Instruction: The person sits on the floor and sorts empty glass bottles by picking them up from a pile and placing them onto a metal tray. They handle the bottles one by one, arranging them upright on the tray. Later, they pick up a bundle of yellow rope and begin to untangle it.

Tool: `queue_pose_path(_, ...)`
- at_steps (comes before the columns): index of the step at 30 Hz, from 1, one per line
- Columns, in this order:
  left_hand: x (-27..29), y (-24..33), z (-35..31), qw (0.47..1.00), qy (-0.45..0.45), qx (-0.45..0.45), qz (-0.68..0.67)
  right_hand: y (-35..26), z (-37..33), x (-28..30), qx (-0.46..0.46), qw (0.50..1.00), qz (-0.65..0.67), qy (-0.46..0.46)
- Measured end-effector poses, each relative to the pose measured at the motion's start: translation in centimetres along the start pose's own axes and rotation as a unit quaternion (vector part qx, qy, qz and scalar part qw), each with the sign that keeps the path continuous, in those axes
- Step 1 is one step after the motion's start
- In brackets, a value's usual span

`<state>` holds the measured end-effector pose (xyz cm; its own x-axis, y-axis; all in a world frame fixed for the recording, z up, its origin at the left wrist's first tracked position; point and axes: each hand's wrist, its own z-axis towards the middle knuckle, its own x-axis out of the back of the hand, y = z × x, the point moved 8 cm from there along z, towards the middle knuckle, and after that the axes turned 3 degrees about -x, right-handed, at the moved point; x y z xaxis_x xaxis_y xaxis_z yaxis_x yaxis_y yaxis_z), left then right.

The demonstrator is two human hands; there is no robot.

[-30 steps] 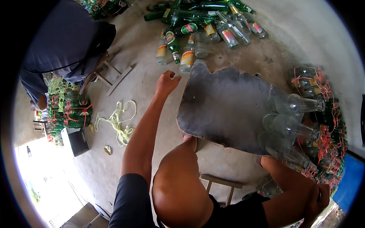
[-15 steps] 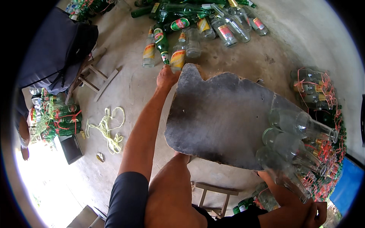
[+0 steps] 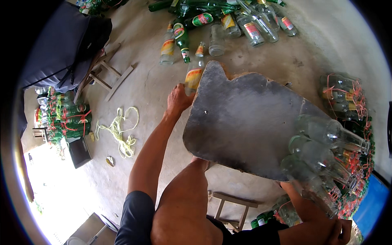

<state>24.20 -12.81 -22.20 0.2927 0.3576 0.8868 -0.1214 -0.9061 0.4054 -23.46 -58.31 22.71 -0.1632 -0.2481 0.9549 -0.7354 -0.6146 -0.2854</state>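
Note:
My left hand [image 3: 179,99] is closed at the base end of a clear glass bottle [image 3: 193,77] with a yellow label. Its neck points away from me, and the board's edge partly covers it. A dark worn board [image 3: 245,118] lies before me. Three clear glass bottles [image 3: 312,155] lie side by side on its right part, necks pointing right. At the lower right, my right hand [image 3: 345,232] rests near my right knee, its fingers mostly hidden. A green bottle [image 3: 181,38] and another clear bottle with a yellow label [image 3: 167,51] lie just beyond my left hand.
Loose green and clear bottles [image 3: 216,18] are heaped at the far side. Tied bundles of bottles stand at right [image 3: 342,92] and left [image 3: 75,118]. Yellowish cord [image 3: 120,132] lies on the floor. Wooden stools are at left [image 3: 106,79] and below the board [image 3: 232,200].
My left hand has drawn the yellow-labelled bottle toward me, away from the heap and the green bottle's neck. The view has shifted slightly. The three bottles on the board keep their places.

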Motion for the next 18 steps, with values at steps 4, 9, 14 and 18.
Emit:
queue_pose_path(4, -0.2, -0.2, -5.2, 1.000, -0.015, -0.008, -0.026, 0.7, -1.2, 0.8, -0.010, 0.999, -0.027, 0.019)
queue_pose_path(9, 0.5, -6.3, -15.1, 0.996, -0.038, 0.070, -0.033, -2.1, 1.7, -0.9, 0.043, 0.998, -0.039, -0.010)
queue_pose_path(14, 0.0, -6.1, -16.9, 0.995, -0.043, 0.088, -0.021, -0.7, 0.1, -0.2, 0.043, 0.999, -0.019, -0.003)
queue_pose_path(18, 0.4, -3.5, -13.0, 0.997, -0.001, 0.078, -0.029, 0.5, -0.9, 0.3, 0.043, 0.999, -0.011, 0.002)
